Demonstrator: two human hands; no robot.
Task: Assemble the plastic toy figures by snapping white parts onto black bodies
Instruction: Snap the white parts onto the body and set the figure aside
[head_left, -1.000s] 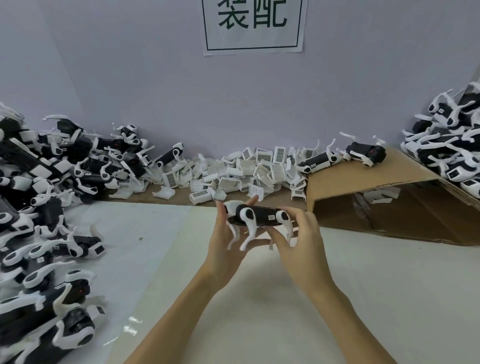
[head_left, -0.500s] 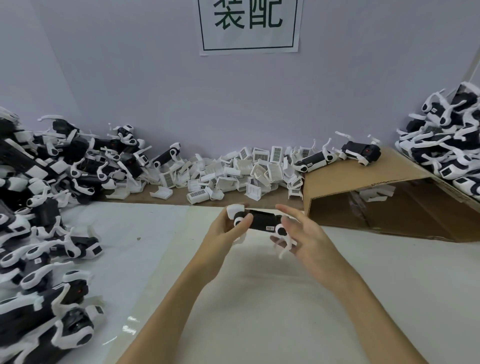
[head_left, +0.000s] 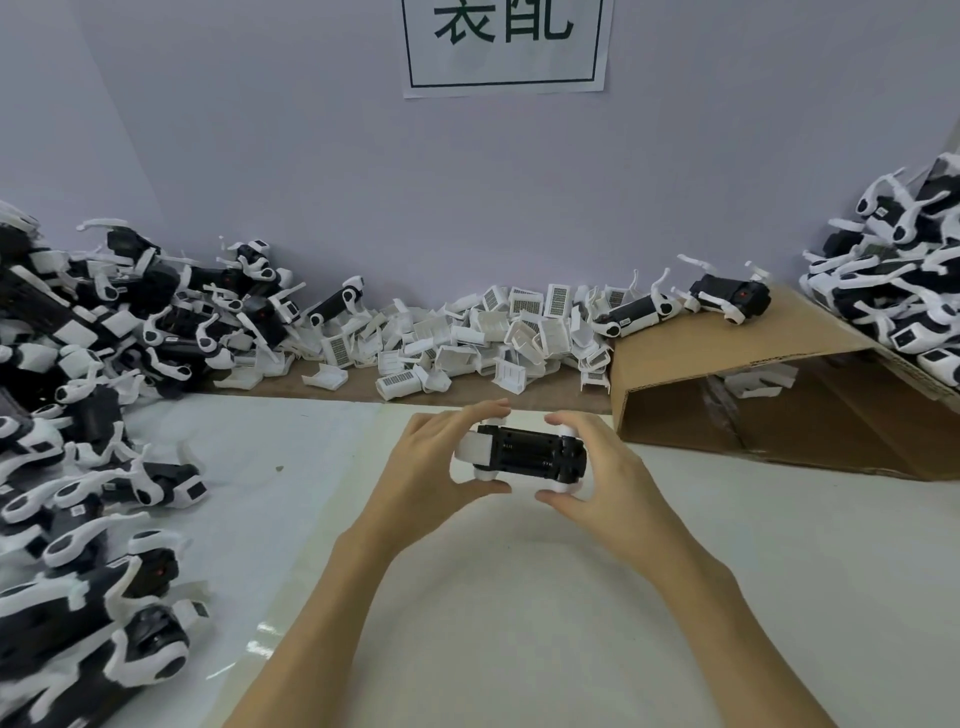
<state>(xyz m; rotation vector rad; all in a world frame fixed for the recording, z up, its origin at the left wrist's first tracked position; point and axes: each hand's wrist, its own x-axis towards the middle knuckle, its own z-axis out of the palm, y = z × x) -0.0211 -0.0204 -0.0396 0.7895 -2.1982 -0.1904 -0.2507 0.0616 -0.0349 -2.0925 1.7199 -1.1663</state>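
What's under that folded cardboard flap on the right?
Under the cardboard flap a few loose white parts lie on the brown cardboard floor. Farther back is shadowed and covered by the flap. Two toy figures lie on top of it.

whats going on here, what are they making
A person is assembling toy figures. Both hands, left hand and right hand, hold one black body between them above the table. Loose white parts are heaped along the wall, with piles of figures at the left and right.
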